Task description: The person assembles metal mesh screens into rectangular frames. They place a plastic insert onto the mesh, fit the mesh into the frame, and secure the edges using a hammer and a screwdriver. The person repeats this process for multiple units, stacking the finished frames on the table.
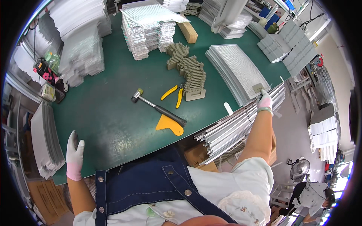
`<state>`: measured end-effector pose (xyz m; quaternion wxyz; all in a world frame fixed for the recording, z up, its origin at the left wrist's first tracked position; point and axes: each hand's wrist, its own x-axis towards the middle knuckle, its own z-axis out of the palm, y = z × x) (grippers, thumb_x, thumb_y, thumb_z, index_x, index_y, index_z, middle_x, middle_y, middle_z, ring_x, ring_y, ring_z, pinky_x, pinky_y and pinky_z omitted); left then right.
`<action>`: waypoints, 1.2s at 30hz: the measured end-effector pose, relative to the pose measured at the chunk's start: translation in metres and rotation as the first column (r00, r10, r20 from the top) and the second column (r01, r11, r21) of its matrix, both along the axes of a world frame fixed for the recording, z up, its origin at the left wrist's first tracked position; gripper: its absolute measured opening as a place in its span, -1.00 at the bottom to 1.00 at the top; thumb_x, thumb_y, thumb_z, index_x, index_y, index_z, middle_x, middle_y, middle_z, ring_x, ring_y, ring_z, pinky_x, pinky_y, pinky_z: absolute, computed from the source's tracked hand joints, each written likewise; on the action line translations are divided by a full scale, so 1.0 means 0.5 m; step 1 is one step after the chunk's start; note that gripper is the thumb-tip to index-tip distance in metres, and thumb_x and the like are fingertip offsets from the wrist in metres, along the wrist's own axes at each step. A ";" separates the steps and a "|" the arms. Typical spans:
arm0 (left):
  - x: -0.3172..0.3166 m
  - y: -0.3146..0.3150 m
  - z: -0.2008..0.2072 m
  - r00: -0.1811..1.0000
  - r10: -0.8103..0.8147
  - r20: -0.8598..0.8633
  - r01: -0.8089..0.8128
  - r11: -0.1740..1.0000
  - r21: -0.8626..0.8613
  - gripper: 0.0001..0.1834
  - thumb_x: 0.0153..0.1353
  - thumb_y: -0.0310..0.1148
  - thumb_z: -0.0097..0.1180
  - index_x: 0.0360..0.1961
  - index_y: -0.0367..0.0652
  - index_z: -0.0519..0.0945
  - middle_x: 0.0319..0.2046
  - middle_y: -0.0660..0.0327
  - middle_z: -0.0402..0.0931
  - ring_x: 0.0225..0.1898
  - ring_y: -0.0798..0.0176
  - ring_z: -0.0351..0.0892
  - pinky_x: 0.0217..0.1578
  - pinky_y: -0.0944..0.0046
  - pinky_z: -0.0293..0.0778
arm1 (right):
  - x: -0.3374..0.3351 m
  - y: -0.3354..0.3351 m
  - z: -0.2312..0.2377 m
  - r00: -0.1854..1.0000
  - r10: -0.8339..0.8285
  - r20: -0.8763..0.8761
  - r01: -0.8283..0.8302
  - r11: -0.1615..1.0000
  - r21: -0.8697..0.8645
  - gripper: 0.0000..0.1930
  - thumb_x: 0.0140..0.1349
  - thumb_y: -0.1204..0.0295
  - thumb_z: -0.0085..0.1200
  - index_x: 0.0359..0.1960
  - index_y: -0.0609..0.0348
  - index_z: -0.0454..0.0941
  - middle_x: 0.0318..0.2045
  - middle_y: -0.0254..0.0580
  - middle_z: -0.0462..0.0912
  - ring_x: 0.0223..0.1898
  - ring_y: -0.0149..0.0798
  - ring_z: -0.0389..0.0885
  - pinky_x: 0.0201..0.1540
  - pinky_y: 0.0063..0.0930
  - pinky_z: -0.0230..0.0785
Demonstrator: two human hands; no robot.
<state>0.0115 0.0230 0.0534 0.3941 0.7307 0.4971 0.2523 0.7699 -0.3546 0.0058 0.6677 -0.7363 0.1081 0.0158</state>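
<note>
My left hand [74, 154], in a white and pink glove, rests flat on the green table [113, 124] near its front left edge, holding nothing. My right hand [264, 101], also gloved, reaches out to the right and grips the top of a pile of long metal frame strips [233, 130] that juts past the table's right edge. A small tan clip [258, 87] lies just above that hand, on a stack of metal mesh panels [237, 71].
A hammer [158, 108], yellow-handled pliers [175, 94] and a yellow scraper [169, 124] lie mid-table. Rows of tan clips [190, 69] stand behind them. Mesh stacks [149, 32] and a wooden block [187, 32] sit at the back. Another person [315, 197] sits lower right.
</note>
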 end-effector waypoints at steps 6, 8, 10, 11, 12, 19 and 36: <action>-0.050 0.020 0.070 0.949 0.196 -0.246 -0.049 0.865 0.499 -0.35 0.34 -0.39 0.06 0.40 -0.33 0.17 0.37 -0.07 0.19 0.40 0.01 0.17 0.41 0.12 0.04 | -0.144 0.067 0.036 0.633 0.095 0.768 0.450 0.762 -0.466 -0.60 0.31 0.22 -0.02 0.00 0.28 0.57 -0.11 0.13 0.63 -0.05 0.09 0.59 0.06 -0.16 0.39; -0.121 0.064 0.096 0.913 0.325 -0.245 -0.156 0.835 0.528 -0.38 0.37 -0.31 0.04 0.38 -0.33 0.21 0.33 -0.08 0.24 0.39 -0.01 0.18 0.40 0.12 0.05 | -0.218 0.120 0.053 0.722 0.483 0.496 0.082 0.651 -0.754 -0.57 0.28 0.18 0.04 0.09 0.14 0.57 -0.05 0.07 0.65 0.02 0.10 0.59 0.15 -0.17 0.37; -0.250 0.141 0.081 0.891 0.394 -0.224 -0.217 0.805 0.551 -0.36 0.38 -0.18 0.05 0.36 -0.33 0.25 0.33 -0.11 0.24 0.38 -0.05 0.20 0.37 0.08 0.10 | -0.291 0.194 0.062 0.750 0.613 0.249 -0.215 0.581 -0.785 -0.49 0.22 0.15 0.11 0.14 0.18 0.55 -0.06 0.19 0.66 0.05 0.13 0.61 0.18 -0.16 0.38; -0.278 0.166 0.101 0.831 0.450 -0.327 -0.211 0.799 0.564 -0.34 0.38 -0.13 0.05 0.36 -0.34 0.25 0.33 -0.12 0.24 0.37 -0.06 0.20 0.35 0.07 0.12 | -0.286 0.212 0.041 0.756 0.597 0.267 -0.217 0.614 -0.759 -0.45 0.21 0.18 0.14 0.19 0.22 0.49 0.00 0.26 0.62 0.09 0.15 0.57 0.22 -0.17 0.35; -0.320 0.188 0.104 0.786 0.505 -0.356 -0.243 0.783 0.572 -0.32 0.37 -0.10 0.05 0.35 -0.35 0.26 0.33 -0.13 0.25 0.37 -0.08 0.21 0.34 0.06 0.14 | -0.285 0.240 0.021 0.708 0.585 0.396 -0.159 0.678 -0.717 -0.42 0.21 0.20 0.16 0.22 0.26 0.44 0.04 0.26 0.58 0.13 0.16 0.52 0.24 -0.16 0.32; -0.844 0.189 0.058 0.562 0.696 -0.447 -0.402 0.702 0.588 -0.30 0.34 -0.06 0.07 0.31 -0.41 0.31 0.21 -0.18 0.41 0.21 -0.07 0.45 0.22 0.13 0.35 | -0.422 0.361 -0.011 0.376 0.687 0.622 -0.062 0.689 -0.722 -0.43 0.21 0.31 0.21 0.21 0.32 0.40 0.15 0.20 0.47 0.19 0.18 0.42 0.27 -0.07 0.25; -0.657 0.198 0.146 0.453 0.312 -0.835 -0.458 0.885 0.082 -0.17 0.02 0.04 0.28 0.24 -0.29 0.44 0.17 -0.10 0.48 0.21 -0.07 0.46 0.24 0.11 0.36 | -0.657 0.408 -0.076 0.336 0.791 0.511 -0.238 0.597 -0.766 -0.58 0.33 0.42 0.03 0.14 0.47 0.43 0.10 0.21 0.53 0.12 0.12 0.49 0.22 -0.13 0.33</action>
